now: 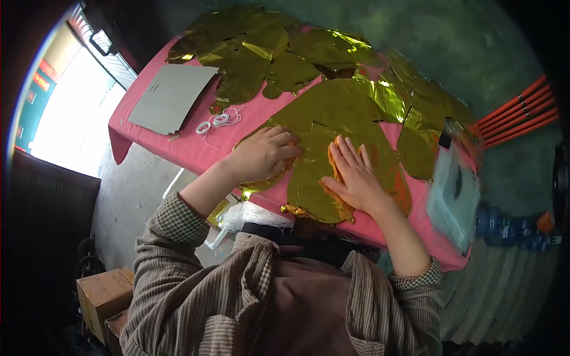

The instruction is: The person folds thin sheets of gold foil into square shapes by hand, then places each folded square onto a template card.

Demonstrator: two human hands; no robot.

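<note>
A large shiny gold foil sheet (332,118) with a scalloped edge lies on the pink-covered table. My right hand (353,175) rests flat on it, fingers stretched out, with an orange reflection beside them. At the sheet's left part is my left hand (267,154), its fingers curled at the foil; whether they pinch an edge is hidden. More gold foil pieces (249,59) are spread over the far side of the table. Pink cloth shows between my hands near the front edge.
A grey board (172,98) and white string (225,118) lie on the pink cloth (160,141) at left. Clear plastic sleeves (454,193) hang at the right edge. Beyond are orange poles (519,115) and blue bottles (513,230). A cardboard box (105,295) stands at lower left.
</note>
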